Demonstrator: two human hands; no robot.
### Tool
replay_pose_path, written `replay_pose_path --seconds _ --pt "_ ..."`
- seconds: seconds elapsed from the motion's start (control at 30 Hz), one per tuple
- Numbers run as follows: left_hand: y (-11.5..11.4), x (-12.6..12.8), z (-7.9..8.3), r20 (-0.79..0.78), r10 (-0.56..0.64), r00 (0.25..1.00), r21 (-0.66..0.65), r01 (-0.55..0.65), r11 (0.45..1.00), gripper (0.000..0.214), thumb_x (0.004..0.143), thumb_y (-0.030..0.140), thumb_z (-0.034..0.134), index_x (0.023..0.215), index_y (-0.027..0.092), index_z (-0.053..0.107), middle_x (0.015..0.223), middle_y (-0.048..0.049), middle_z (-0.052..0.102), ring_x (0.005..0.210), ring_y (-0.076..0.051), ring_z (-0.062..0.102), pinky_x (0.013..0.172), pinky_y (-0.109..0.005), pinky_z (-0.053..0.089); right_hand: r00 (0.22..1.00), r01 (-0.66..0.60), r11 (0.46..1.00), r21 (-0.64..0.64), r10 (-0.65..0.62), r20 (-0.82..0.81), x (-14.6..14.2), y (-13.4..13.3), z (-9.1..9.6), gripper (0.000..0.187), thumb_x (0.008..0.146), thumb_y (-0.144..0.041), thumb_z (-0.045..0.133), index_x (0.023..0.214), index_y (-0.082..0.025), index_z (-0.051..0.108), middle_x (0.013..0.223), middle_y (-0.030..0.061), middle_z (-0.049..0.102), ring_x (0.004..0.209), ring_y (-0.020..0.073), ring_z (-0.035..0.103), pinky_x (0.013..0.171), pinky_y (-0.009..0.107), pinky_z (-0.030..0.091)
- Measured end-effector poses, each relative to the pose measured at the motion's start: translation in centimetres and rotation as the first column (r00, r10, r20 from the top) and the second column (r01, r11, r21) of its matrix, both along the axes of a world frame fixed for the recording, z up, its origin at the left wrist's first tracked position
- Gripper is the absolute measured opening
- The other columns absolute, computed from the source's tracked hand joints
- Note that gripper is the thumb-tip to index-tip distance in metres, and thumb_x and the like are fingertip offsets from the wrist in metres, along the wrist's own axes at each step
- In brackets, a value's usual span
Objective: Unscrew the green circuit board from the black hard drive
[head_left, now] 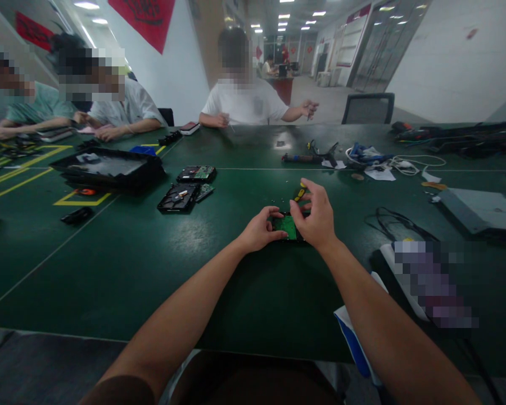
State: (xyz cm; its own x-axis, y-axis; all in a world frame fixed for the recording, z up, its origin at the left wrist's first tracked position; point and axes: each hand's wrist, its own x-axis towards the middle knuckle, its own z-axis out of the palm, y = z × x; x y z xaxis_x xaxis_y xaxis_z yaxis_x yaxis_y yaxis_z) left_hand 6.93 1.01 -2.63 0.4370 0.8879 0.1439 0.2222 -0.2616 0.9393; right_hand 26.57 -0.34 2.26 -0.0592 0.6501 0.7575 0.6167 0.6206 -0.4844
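A hard drive [285, 226] with a green circuit board on its upper face lies on the green table in front of me. My left hand [259, 230] grips its left end between thumb and fingers. My right hand [319, 218] is over the drive's right end and holds a small yellow-and-black screwdriver [299, 193] near the fingertips. The tool's tip is hidden behind the hand, so whether it touches the drive cannot be told. Several tiny screws [278, 201] lie just beyond the drive.
Left of centre are another hard drive [196, 173] and a black casing [179, 198]. A black tray [109, 169] stands farther left. To the right are a grey metal box [483, 208], a blurred-out device [430, 287] and cables [405, 222]. People sit across the table.
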Motion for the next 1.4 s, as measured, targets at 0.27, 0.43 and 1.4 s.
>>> replay_pose_path --seconds 0.27,0.43,1.4 --pt "-0.32 0.02 0.48 0.015 -0.021 1.000 0.007 0.021 1.000 0.077 0.076 0.026 0.087 0.140 0.019 0.044 0.136 -0.0158 0.061 0.059 -0.004 0.052 0.057 -0.024 0.045 1.000 0.016 1.000 -0.010 -0.016 0.007 -0.07 -0.16 0.13 0.062 0.091 -0.026 0.063 0.149 -0.031 0.043 0.132 0.0116 0.052 0.089 0.0216 0.066 0.064 0.038 0.065" --pt "-0.24 -0.02 0.42 -0.015 -0.010 1.000 0.006 0.011 1.000 0.077 0.077 0.026 0.087 0.140 0.019 0.044 0.137 -0.0155 0.061 0.061 -0.005 0.053 0.057 -0.024 0.046 1.000 -0.016 1.000 -0.027 0.015 -0.005 -0.26 -0.20 0.12 0.071 0.091 -0.021 0.058 0.157 -0.035 0.034 0.133 0.0112 0.051 0.096 0.0230 0.065 0.069 0.039 0.066" --pt "-0.17 -0.06 0.43 -0.032 -0.014 0.999 0.011 0.014 1.000 0.078 0.077 0.027 0.087 0.141 0.020 0.043 0.138 -0.0143 0.061 0.063 -0.006 0.053 0.060 -0.025 0.048 0.998 0.052 0.999 -0.002 -0.052 -0.021 -0.30 0.01 -0.23 0.061 0.092 -0.024 0.062 0.150 -0.027 0.040 0.135 0.0140 0.056 0.090 0.0209 0.070 0.067 0.036 0.065"
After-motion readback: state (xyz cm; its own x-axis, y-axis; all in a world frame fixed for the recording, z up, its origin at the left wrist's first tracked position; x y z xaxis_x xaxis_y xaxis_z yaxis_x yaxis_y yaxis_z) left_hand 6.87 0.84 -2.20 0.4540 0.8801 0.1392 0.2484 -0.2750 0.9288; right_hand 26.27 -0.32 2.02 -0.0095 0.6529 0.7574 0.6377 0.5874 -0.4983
